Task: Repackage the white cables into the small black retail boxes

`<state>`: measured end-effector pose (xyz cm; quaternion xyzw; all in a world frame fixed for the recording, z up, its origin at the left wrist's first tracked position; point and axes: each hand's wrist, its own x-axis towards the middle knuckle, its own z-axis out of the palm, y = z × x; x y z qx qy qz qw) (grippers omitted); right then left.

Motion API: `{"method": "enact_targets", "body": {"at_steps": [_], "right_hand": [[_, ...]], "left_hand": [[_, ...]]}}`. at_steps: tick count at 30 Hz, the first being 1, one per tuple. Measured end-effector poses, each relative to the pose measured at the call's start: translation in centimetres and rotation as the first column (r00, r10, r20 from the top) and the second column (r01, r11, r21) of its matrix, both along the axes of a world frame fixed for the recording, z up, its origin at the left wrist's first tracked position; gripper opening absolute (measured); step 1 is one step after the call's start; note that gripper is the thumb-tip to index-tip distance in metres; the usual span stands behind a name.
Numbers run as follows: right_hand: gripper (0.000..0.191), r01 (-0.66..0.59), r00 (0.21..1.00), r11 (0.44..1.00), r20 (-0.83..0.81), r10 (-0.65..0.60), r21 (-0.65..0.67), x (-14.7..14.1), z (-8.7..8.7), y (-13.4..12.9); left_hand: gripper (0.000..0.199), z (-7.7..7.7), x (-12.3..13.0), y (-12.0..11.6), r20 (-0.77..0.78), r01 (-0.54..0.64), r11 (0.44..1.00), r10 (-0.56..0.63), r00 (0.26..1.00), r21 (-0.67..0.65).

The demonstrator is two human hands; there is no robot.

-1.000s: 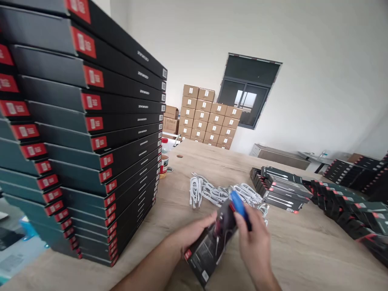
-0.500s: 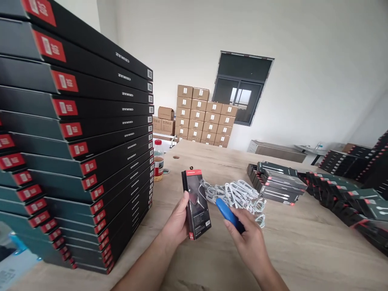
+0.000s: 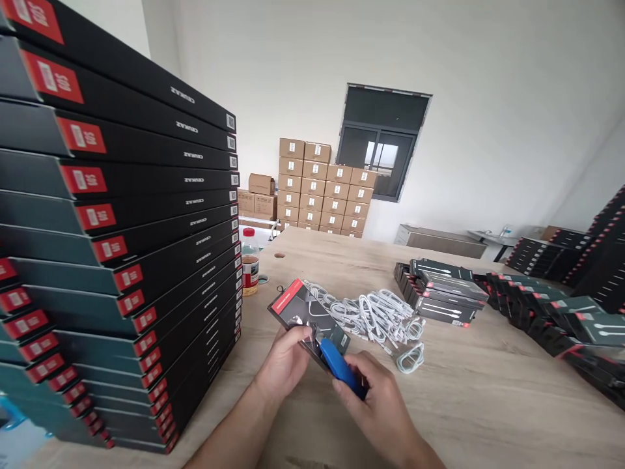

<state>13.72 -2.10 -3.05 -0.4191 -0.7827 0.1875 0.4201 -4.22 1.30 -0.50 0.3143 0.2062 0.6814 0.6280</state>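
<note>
My left hand (image 3: 288, 358) grips a slim black retail box (image 3: 312, 311) with a red strip at its top end, the thumb pressing on its printed face. The box is tilted above the table. My right hand (image 3: 375, 397) is closed around a long, rounded blue hand tool (image 3: 338, 366). The tool's front end meets or overlaps the near lower part of the box; whether it touches, I cannot tell. Its exact kind does not show. Just beyond the box lies a heap of coiled white cables (image 3: 375, 316).
Tall stacks of black boxes (image 3: 146, 221) rise close on the left. A bottle (image 3: 250, 264) with a red cap stands beside them. Black packages (image 3: 446, 296) are piled on the table, with leaning rows (image 3: 551, 312) farther right. Cardboard cartons (image 3: 317, 189) are stacked against the back.
My left hand has tipped the box from nearly upright to slanting. My right hand has brought the blue tool left and down, up to the box. The view has shifted slightly.
</note>
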Motion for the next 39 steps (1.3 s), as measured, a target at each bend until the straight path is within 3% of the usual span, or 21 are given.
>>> {"method": "enact_targets", "body": {"at_steps": [12,18,22,26,29,32,37,39], "right_hand": [[0.017,0.070,0.996,0.993,-0.047,-0.074,-0.096,-2.4,-0.6,-0.4],[0.022,0.157,0.969,0.983,-0.179,-0.173,-0.100,-1.9,-0.7,0.9],[0.030,0.256,0.946,0.963,-0.185,-0.267,-0.081,-0.2,-0.2,2.3],[0.041,0.480,0.841,0.877,-0.275,-0.466,-0.021,3.1,0.5,3.7],[0.043,0.509,0.852,0.860,-0.125,-0.508,-0.023,6.4,0.8,4.3],[0.039,0.635,0.768,0.769,0.168,-0.619,-0.072,10.9,0.6,4.9],[0.044,0.873,0.479,0.437,0.552,-0.683,-0.217,19.0,-0.4,6.2],[0.052,0.907,0.417,0.347,0.613,-0.671,-0.237,20.5,-0.7,6.4]], "left_hand": [[0.034,0.1,0.8,-0.1,-0.025,-0.112,0.993,0.113,0.993,0.030],[0.028,-0.2,2.2,-0.4,-0.028,-0.043,0.999,0.044,0.999,0.027],[0.025,-0.1,2.6,-1.3,-0.059,0.024,1.000,-0.025,0.998,-0.017],[0.023,0.2,2.5,-2.2,-0.081,0.131,0.973,-0.148,0.986,-0.192],[0.020,0.4,1.9,-2.0,-0.065,0.206,0.935,-0.233,0.970,-0.288],[0.026,0.4,0.9,-1.3,-0.058,0.229,0.926,-0.257,0.965,-0.299],[0.036,0.3,0.0,-0.7,0.011,0.266,0.911,-0.277,0.961,-0.315],[0.041,0.4,0.0,-0.7,0.048,0.287,0.902,-0.287,0.957,-0.323]]}}
